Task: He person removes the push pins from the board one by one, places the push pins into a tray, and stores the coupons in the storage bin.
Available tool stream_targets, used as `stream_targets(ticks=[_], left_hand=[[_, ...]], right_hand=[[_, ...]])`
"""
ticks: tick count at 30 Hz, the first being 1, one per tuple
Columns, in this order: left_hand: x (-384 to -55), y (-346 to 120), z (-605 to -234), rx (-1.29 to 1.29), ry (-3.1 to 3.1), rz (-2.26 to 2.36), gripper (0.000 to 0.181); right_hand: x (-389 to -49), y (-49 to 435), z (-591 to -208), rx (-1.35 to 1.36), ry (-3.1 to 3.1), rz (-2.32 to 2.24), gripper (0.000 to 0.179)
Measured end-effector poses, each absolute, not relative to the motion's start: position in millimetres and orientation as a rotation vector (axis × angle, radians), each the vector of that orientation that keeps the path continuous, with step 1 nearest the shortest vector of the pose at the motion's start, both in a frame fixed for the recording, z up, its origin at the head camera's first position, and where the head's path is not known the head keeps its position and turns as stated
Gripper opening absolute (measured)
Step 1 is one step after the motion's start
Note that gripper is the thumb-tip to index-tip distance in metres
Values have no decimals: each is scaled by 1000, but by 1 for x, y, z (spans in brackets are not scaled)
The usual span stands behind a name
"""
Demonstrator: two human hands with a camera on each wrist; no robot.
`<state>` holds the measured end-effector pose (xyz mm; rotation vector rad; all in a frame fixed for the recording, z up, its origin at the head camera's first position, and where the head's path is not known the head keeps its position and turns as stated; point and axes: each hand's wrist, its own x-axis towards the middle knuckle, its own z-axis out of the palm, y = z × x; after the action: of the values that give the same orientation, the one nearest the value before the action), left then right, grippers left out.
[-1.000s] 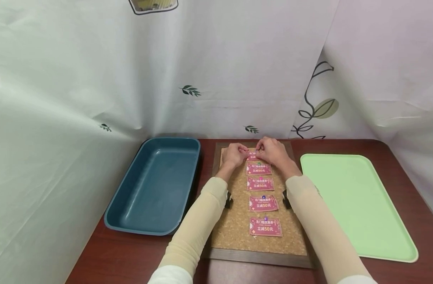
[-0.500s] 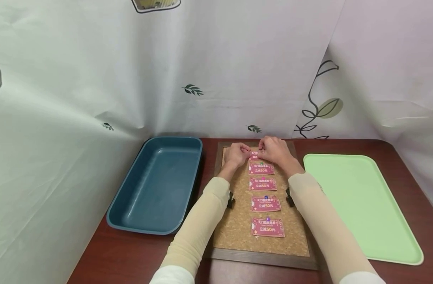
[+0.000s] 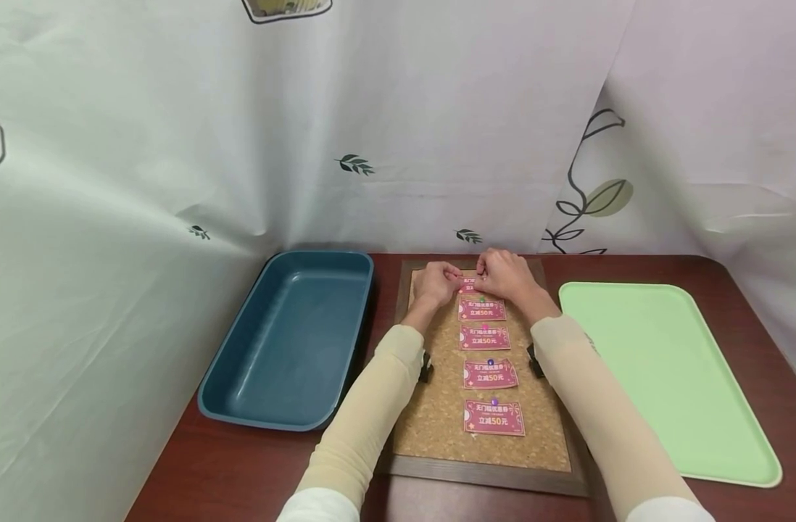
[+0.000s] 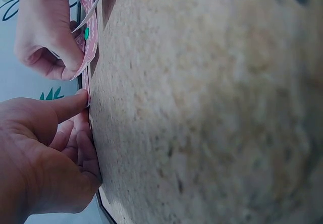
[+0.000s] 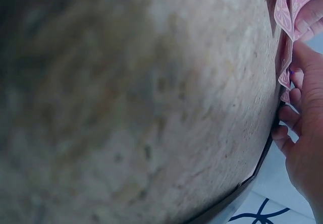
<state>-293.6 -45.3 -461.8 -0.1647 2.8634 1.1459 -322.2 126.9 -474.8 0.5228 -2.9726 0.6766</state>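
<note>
Top coupon (image 3: 468, 285) lies between left hand (image 3: 438, 283) and right hand (image 3: 505, 275), near cork board's (image 3: 430, 428) 12 o'clock edge. Left pinches its 9 o'clock side; right curls at 3, exact grip hidden, can't tell. Pinned coupons (image 3: 486, 338) run toward 6, wider cork at their 9. Blue tray (image 3: 287, 341) at board's 9, green tray (image 3: 659, 370) at 3.

1 corkboard (image 3: 430, 428). On it: 5 pink coupons (image 3: 494, 419), 4 pushpins (image 3: 494, 402) visible, far end partly hidden. Over it: 2 hands, left hand (image 3: 437, 283) + right hand (image 3: 507, 277). Left of it: 1 blue tub (image 3: 290, 333). Right of it: 1 green tray (image 3: 665, 384).
</note>
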Motion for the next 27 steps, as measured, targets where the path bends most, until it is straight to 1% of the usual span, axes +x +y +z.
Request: stream_targets(ticks=[12, 20, 27], left_hand=[[-294, -47, -464, -174, 2860, 1148, 6], [-293, -46, -462, -163, 2873, 1141, 6], [-292, -45, -461, -167, 2868, 1139, 7]], right_hand=[[-321, 125, -474, 525, -2978, 667, 17], [-320, 126, -472, 529, -2981, 684, 14], [-320, 127, -472, 530, -3004, 700, 16]])
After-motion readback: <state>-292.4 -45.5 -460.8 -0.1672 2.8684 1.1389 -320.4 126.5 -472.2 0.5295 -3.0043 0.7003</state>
